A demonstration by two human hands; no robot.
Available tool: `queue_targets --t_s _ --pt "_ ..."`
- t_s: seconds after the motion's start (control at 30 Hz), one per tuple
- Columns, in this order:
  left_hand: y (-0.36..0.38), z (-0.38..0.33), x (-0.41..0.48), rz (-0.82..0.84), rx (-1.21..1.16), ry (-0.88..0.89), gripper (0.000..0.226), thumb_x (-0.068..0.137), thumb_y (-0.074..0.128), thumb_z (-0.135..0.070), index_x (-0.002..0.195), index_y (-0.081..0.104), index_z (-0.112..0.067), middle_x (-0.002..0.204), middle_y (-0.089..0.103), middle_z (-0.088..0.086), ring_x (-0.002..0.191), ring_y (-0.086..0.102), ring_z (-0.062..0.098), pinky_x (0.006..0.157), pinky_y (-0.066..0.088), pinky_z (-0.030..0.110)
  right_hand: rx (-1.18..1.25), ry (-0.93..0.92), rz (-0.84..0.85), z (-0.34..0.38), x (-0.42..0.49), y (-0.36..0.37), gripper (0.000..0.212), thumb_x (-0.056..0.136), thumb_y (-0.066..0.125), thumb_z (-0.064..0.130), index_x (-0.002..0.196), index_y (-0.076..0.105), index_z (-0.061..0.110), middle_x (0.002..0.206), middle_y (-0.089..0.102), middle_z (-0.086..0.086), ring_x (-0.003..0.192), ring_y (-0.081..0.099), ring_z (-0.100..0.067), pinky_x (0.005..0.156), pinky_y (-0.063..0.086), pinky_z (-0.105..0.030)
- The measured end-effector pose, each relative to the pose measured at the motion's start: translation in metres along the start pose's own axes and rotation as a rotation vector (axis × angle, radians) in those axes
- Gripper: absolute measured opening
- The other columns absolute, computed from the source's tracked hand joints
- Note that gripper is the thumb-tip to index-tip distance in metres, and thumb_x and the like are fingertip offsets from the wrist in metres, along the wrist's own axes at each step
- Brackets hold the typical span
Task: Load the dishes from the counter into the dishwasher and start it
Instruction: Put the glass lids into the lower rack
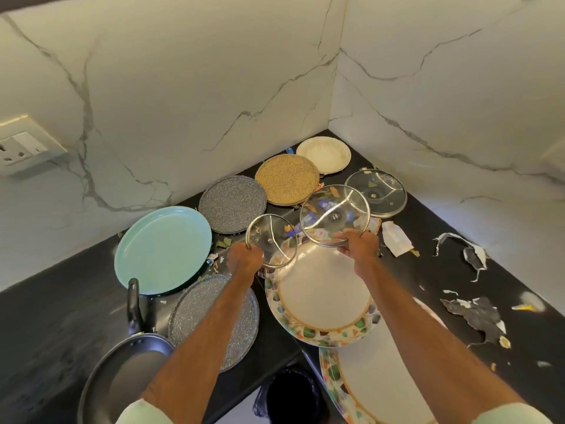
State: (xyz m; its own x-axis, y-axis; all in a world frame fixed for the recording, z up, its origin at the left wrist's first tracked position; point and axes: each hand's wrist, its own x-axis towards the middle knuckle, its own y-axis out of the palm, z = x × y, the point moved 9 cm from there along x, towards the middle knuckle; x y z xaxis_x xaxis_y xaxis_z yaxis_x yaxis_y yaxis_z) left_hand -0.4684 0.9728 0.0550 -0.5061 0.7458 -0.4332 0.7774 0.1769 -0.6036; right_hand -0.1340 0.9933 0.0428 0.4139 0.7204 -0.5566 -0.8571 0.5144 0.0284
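Steel-rimmed round glass lid [273, 235] is gripped at its rim by my left hand [244, 261]; my right hand [358, 244] pinches a second glass lid [334, 216], both over the black stone counter [46, 332]. I'd keep the two apart while carrying, so rims don't clash or slip

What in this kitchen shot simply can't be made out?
- Dishwasher: outside the head view altogether.
- Lower patterned plate: head view, cut by the bottom edge, crossed by the right arm.
- Frying pan: head view, near side cut by the bottom edge.
- Scraps under the right-hand glass lid, held by the right hand: head view, blurred through glass.
- Grip of the left hand on the left-hand glass lid: head view, fingers hidden behind the hand.
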Motion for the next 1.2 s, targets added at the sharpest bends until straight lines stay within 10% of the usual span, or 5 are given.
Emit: queue_targets --t_s 0.1,0.37,0.97,1.07,1.2 --pt "-0.03 -0.029 -0.021 -0.06 0.058 0.186 0.022 0.093 0.062 -0.017 0.071 0.062 -0.012 0.061 0.056 -0.001 0.059 0.053 0.016 0.051 0.036 0.026 -0.007 -0.133 -0.011 0.016 -0.031 -0.018 0.012 0.085 0.067 -0.002 0.089 0.069 0.008 0.09 0.072 -0.018 0.069 0.067 -0.021 0.055 0.057 -0.03" --pt "-0.076 -0.096 -0.098 -0.031 0.151 0.711 0.018 0.095 0.066 -0.028 0.103 0.061 -0.013 0.088 0.062 -0.003 0.078 0.06 0.015 0.066 0.042 0.025 -0.076 -0.435 -0.273 0.029 -0.155 -0.101 0.017 0.092 0.067 0.012 0.075 0.067 0.017 0.07 0.066 0.001 0.059 0.062 -0.004 0.052 0.049 -0.018" --pt "0.132 -0.032 -0.514 1.144 0.581 1.767 0.01 0.095 0.061 -0.025 0.088 0.066 -0.03 0.087 0.068 -0.008 0.084 0.063 0.017 0.072 0.048 0.035 -0.258 -0.272 -0.954 -0.152 -0.465 -0.431 0.036 0.084 0.055 0.055 0.092 0.07 0.024 0.079 0.075 0.006 0.071 0.073 -0.018 0.072 0.059 -0.05" --pt "0.15 0.003 -0.613 1.276 0.498 2.001 0.009 0.09 0.07 -0.024 0.097 0.074 -0.02 0.123 0.06 0.009 0.121 0.048 0.029 0.098 0.037 0.037 -0.189 -0.236 -0.992 -0.174 -0.525 -0.465 0.013 0.093 0.065 0.028 0.098 0.075 0.022 0.083 0.077 0.01 0.075 0.074 -0.007 0.082 0.06 -0.043" --pt "0.176 0.067 -0.731 1.459 0.601 2.18 0.029 0.086 0.066 -0.052 0.101 0.077 -0.03 0.155 0.03 0.017 0.15 0.009 0.04 0.12 0.01 0.06 -0.187 -0.209 -1.05 -0.206 -0.597 -0.508 0.023 0.088 0.061 0.04 0.097 0.074 0.024 0.086 0.077 0.01 0.077 0.073 -0.009 0.08 0.06 -0.045"
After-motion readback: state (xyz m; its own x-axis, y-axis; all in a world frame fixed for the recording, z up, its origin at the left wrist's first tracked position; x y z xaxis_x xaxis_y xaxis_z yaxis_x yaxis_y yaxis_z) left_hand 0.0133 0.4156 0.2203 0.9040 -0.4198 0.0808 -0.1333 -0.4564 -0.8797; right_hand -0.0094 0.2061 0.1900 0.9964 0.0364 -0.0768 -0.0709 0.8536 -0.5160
